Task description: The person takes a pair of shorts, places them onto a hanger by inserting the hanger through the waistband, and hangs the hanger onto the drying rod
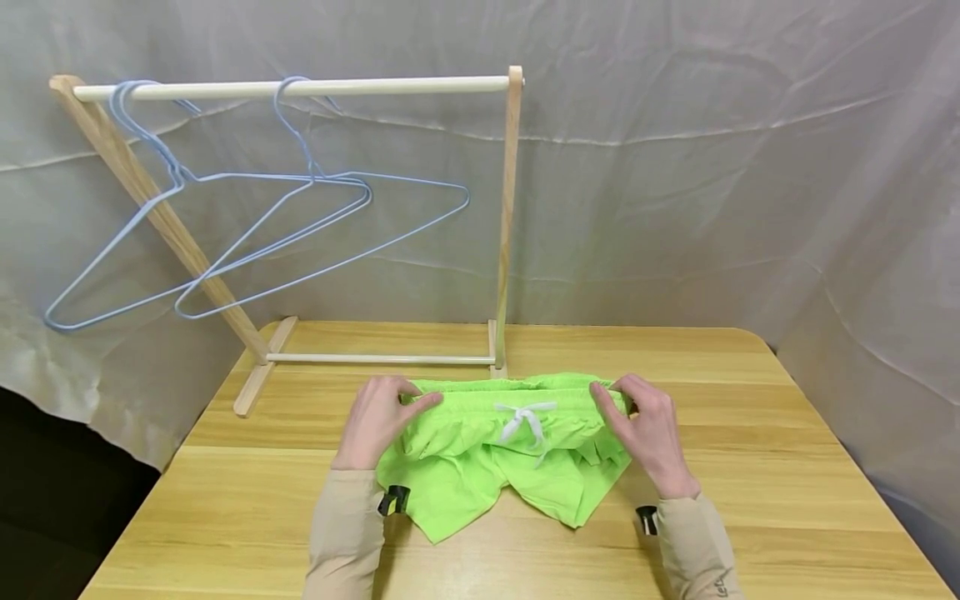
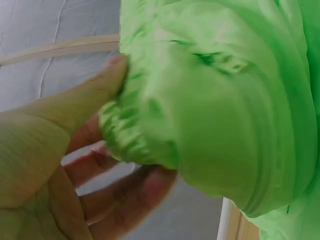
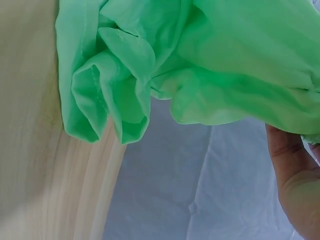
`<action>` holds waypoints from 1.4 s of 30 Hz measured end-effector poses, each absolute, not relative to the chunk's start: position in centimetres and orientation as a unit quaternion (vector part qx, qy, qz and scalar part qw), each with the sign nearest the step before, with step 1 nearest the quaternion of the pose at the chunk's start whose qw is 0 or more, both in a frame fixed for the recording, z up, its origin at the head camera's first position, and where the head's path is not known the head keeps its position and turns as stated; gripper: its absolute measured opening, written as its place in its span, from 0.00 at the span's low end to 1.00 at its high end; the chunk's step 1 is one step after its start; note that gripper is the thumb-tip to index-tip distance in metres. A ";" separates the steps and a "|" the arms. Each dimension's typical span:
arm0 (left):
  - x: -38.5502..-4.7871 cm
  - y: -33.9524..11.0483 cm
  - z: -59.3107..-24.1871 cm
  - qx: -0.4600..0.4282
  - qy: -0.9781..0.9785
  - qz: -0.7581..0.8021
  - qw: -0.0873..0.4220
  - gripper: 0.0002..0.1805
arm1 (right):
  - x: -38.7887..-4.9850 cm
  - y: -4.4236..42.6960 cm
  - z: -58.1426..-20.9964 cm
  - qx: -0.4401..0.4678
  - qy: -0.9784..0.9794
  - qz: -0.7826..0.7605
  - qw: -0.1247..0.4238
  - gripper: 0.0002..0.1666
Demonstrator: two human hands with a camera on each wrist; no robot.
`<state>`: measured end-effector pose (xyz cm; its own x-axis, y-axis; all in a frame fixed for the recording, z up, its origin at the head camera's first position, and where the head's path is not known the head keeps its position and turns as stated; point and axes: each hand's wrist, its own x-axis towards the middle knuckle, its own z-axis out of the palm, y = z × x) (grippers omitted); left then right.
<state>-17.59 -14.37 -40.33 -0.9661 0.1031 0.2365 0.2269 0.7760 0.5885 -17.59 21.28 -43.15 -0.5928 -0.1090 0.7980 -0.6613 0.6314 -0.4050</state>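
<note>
Bright green shorts (image 1: 480,467) with an elastic waistband and a white drawstring (image 1: 525,419) tied in a bow are held up by the waist, legs toward the person. My left hand (image 1: 378,423) pinches the left end of the waistband, thumb in front. At the other end, my right hand (image 1: 648,425) grips the waistband the same way. Close up in the left wrist view, the gathered elastic (image 2: 130,125) lies between thumb and fingers. The right wrist view shows the leg openings (image 3: 110,100) hanging near the tabletop, with only part of the right hand (image 3: 300,185) visible at the edge.
A wooden rack (image 1: 510,217) with a white rail (image 1: 405,86) stands at the back left of the wooden table (image 1: 750,467). Several light blue wire hangers (image 1: 300,187) hang from the rail. Grey fabric (image 1: 675,208) covers the walls behind.
</note>
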 end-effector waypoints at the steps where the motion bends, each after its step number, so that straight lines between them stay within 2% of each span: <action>1: -17.6 -14.4 -40.3 -0.081 -0.940 -0.319 0.086 0.19 | -17.6 21.3 -43.2 0.238 -0.816 0.357 0.386 0.14; 7: -17.3 -14.3 -40.4 -0.050 -0.951 -0.300 0.046 0.20 | -17.4 21.4 -43.2 0.254 -0.820 0.354 0.370 0.12; 13: -16.9 -14.3 -40.6 -0.028 -0.960 -0.277 -0.018 0.20 | -17.3 21.3 -43.1 0.277 -0.832 0.352 0.327 0.10; 19: -16.7 -14.1 -40.6 -0.019 -0.963 -0.261 -0.056 0.19 | -17.1 21.3 -43.0 0.263 -0.856 0.334 0.296 0.07; 34: -16.6 -13.6 -40.7 -0.015 -0.964 -0.255 -0.073 0.14 | -16.8 21.3 -42.7 0.269 -0.868 0.332 0.253 0.08; 42: -16.1 -13.1 -41.1 -0.019 -0.962 -0.271 -0.040 0.14 | -17.0 20.7 -42.9 0.268 -0.868 0.324 0.262 0.10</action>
<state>-16.15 -13.09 -41.11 -0.9960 0.0592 -0.0668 0.0157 0.8528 0.5220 -17.03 20.66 -42.86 -0.7188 -0.2951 0.6295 -0.6355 0.6462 -0.4226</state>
